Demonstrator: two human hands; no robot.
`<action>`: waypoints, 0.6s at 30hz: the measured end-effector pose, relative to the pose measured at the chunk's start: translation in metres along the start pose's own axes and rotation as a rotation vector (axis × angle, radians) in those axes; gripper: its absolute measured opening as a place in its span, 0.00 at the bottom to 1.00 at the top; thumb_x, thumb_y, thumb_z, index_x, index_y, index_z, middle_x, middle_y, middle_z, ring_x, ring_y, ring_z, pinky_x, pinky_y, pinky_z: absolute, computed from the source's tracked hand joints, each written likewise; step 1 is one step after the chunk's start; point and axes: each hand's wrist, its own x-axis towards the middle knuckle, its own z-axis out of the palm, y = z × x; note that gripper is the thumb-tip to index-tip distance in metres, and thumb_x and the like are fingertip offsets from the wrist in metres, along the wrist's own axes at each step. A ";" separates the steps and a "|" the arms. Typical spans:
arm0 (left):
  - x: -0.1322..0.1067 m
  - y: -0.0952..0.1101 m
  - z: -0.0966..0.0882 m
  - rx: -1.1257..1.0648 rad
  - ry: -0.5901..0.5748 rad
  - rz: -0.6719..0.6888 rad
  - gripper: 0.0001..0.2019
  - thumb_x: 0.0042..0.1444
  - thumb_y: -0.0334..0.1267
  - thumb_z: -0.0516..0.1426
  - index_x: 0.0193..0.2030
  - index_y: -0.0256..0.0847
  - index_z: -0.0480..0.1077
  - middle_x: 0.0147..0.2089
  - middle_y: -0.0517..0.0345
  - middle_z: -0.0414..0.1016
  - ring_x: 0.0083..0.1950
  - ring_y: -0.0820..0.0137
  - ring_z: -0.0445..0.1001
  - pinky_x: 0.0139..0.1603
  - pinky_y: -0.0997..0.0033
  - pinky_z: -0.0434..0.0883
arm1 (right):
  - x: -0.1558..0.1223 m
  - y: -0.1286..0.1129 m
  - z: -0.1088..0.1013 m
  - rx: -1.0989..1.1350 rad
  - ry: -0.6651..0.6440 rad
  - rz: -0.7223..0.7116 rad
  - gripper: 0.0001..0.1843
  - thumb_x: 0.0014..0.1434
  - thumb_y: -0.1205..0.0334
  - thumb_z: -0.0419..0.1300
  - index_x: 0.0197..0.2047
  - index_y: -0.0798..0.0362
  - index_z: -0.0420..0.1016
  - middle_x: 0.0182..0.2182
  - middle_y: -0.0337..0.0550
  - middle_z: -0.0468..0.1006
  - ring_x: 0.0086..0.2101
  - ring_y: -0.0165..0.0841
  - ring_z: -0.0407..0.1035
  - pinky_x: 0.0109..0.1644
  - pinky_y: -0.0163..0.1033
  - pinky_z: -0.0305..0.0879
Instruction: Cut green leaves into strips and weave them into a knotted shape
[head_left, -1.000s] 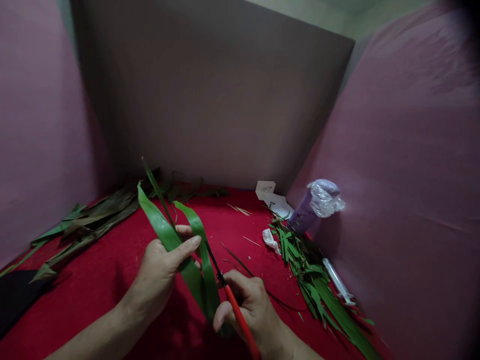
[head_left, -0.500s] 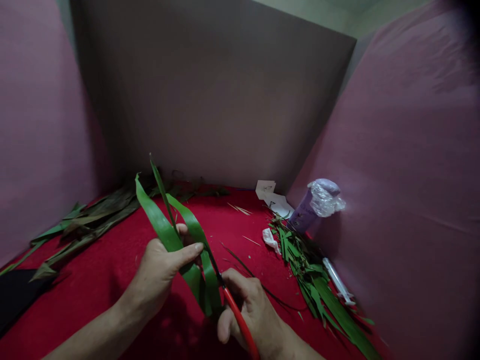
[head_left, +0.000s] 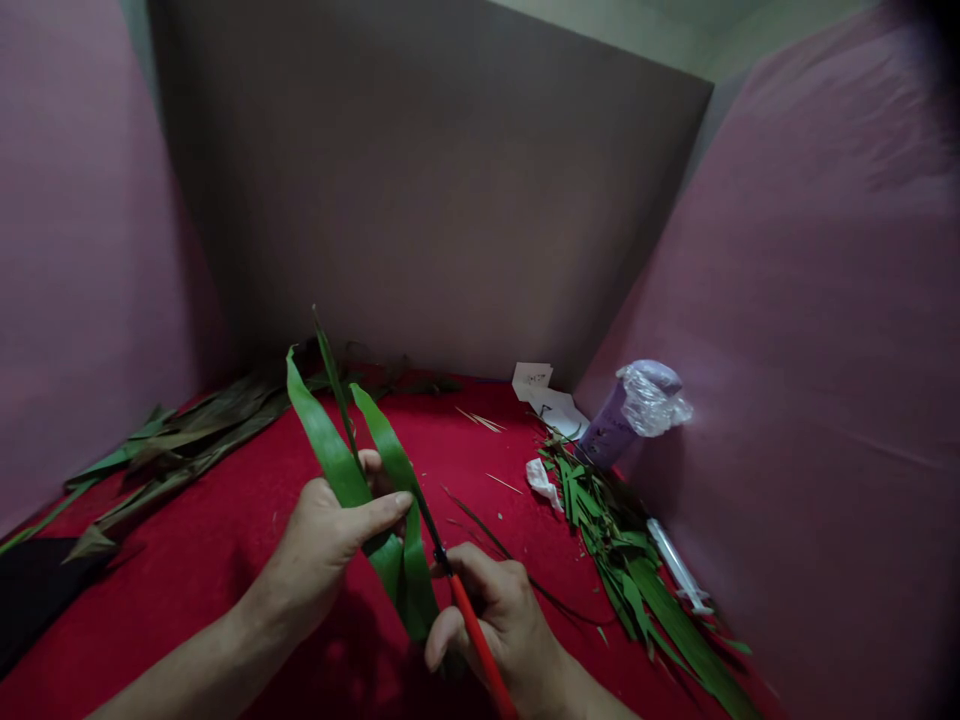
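A long green leaf [head_left: 328, 440], split into broad strips with a thin upright stem, is pinched between the thumb and fingers of my left hand [head_left: 330, 530]. Its lower end hangs over the red cloth. My right hand [head_left: 506, 610] is closed around scissors with red handles [head_left: 478, 640], whose dark blades point up and left along the right edge of the leaf, close to my left thumb. Part of the blades is hidden by the leaf, so I cannot tell how far apart they are.
Cut green leaf strips [head_left: 619, 560] are heaped at the right, by a syringe [head_left: 677, 567], crumpled tissue [head_left: 544, 483] and a purple container [head_left: 611, 420] with plastic wrap. White papers [head_left: 556, 408] and thin sticks [head_left: 480, 420] lie farther back. Dried leaves [head_left: 195, 440] line the left wall.
The leaf's upper tips have shifted slightly right. The right strip now lies flatter against the blades, and my right thumb has moved a little left.
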 end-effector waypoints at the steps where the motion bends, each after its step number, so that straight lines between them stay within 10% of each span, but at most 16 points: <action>1: 0.000 -0.001 -0.001 0.014 0.002 0.005 0.07 0.44 0.37 0.62 0.26 0.37 0.69 0.20 0.66 0.63 0.21 0.78 0.59 0.22 0.79 0.59 | 0.000 0.001 0.000 0.008 0.001 -0.009 0.12 0.56 0.55 0.57 0.38 0.54 0.67 0.14 0.31 0.72 0.15 0.23 0.51 0.20 0.28 0.47; 18: 0.001 0.000 -0.003 0.057 0.122 0.084 0.08 0.47 0.39 0.60 0.29 0.40 0.65 0.22 0.67 0.66 0.24 0.75 0.64 0.26 0.77 0.62 | -0.001 -0.008 -0.003 -0.093 -0.033 0.090 0.15 0.49 0.55 0.63 0.37 0.55 0.67 0.12 0.28 0.66 0.15 0.22 0.50 0.19 0.30 0.44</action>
